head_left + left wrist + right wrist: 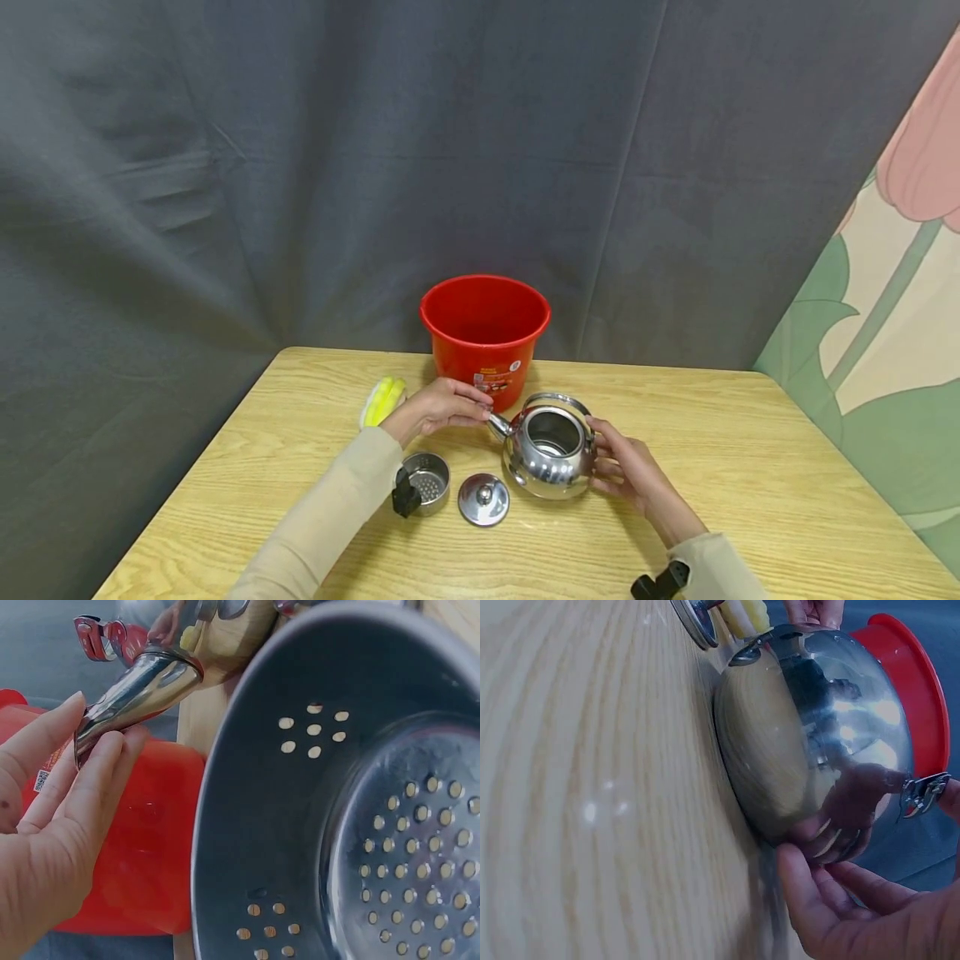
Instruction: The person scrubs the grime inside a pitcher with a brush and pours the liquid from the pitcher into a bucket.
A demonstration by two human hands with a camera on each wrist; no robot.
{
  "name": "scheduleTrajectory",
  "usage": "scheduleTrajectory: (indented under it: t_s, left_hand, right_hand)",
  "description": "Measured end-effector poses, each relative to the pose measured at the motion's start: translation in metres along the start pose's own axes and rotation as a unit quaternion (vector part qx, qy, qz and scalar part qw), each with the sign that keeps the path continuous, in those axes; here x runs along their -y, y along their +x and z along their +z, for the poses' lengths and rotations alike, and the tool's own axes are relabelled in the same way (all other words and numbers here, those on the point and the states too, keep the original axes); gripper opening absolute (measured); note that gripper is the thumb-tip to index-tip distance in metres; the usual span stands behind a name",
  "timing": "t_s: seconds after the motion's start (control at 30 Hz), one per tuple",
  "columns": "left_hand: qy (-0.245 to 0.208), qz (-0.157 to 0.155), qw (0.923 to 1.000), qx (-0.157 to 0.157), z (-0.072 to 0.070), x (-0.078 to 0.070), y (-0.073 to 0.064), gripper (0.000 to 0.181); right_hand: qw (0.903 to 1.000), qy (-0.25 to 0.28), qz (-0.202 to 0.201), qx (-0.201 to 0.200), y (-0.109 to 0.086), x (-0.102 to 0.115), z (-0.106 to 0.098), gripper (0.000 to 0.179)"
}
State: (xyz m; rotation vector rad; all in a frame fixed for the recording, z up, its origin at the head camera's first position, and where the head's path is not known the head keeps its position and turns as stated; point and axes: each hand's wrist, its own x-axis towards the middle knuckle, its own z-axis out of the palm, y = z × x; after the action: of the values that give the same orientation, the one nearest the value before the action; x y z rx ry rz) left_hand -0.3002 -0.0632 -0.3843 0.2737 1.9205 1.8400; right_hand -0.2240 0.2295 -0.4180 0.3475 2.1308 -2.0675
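Observation:
A shiny stainless-steel kettle (pixel 547 477) stands lidless on the table, its mouth facing up and its hoop handle raised. My left hand (pixel 447 404) pinches the tip of the spout (pixel 135 697) between thumb and fingers. On the opposite side, my right hand (pixel 626 465) holds the kettle's body, fingertips low on the wall and thumb by the handle hinge (pixel 922 796). The round metal lid (pixel 483 502) lies knob up in front of the kettle. A perforated strainer basket (pixel 433 492) sits left of the lid, below my left wrist, and looms large in the left wrist view.
Behind the kettle stands a red bucket (pixel 484 333). A yellow and white sponge-like thing (pixel 383 402) lies beyond my left wrist, partly hidden by it. A dark grey curtain (pixel 450 150) hangs behind the wooden table (pixel 675 408).

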Motion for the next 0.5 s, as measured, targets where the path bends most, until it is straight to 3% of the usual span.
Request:
scheduleTrajectory:
  t_s: [0.27,0.5]
  left_hand:
    - [-0.004,0.006,0.9998,-0.016,-0.005,0.002,-0.001,0.037]
    - [-0.029,0.013,0.9988,-0.038,-0.018,0.003,-0.007,0.032]
  right_hand:
    - [0.9985,-0.040,-0.037,-0.006,-0.002,0.020,0.001,0.076]
    - [0.9886,-0.048,-0.124,-0.071,0.004,0.023,0.009,0.059]
